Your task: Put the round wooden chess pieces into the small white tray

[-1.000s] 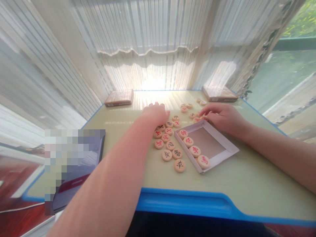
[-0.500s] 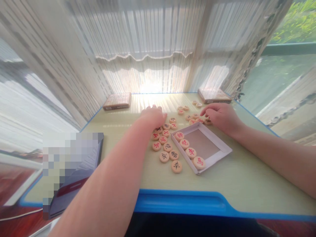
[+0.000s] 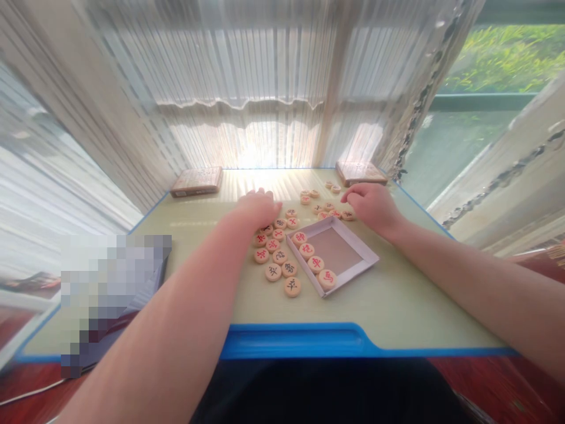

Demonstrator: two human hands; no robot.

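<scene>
Xiangqi pieces [image 3: 273, 244], round pale wood with red or black characters, lie loosely on the table. My left hand [image 3: 260, 209] rests palm down at the far left of this group, fingers stretched forward and thumb out to the side; what is under the palm is hidden. Just above the right-hand pieces, my right hand [image 3: 373, 206] has its fingers loosely bent and apart, with no piece visible in them. A black-marked piece [image 3: 348, 215] lies right below its fingers. Between the hands and nearer me sits a shallow white box tray [image 3: 353, 274], with several red-marked pieces [image 3: 315, 263] lined along its left wall.
Two flat brown boxes stand at the back corners, one left [image 3: 196, 181] and one right [image 3: 362, 174]. A dark object, partly pixelated [image 3: 132, 300], is at the left edge. The table [image 3: 424, 318] has a blue rim and tray groove [image 3: 291, 341]. Striped curtains hang behind.
The view has turned slightly right, so everything sits further left in the picture. My right hand has lifted a little off the pieces; my left hand stays in place.
</scene>
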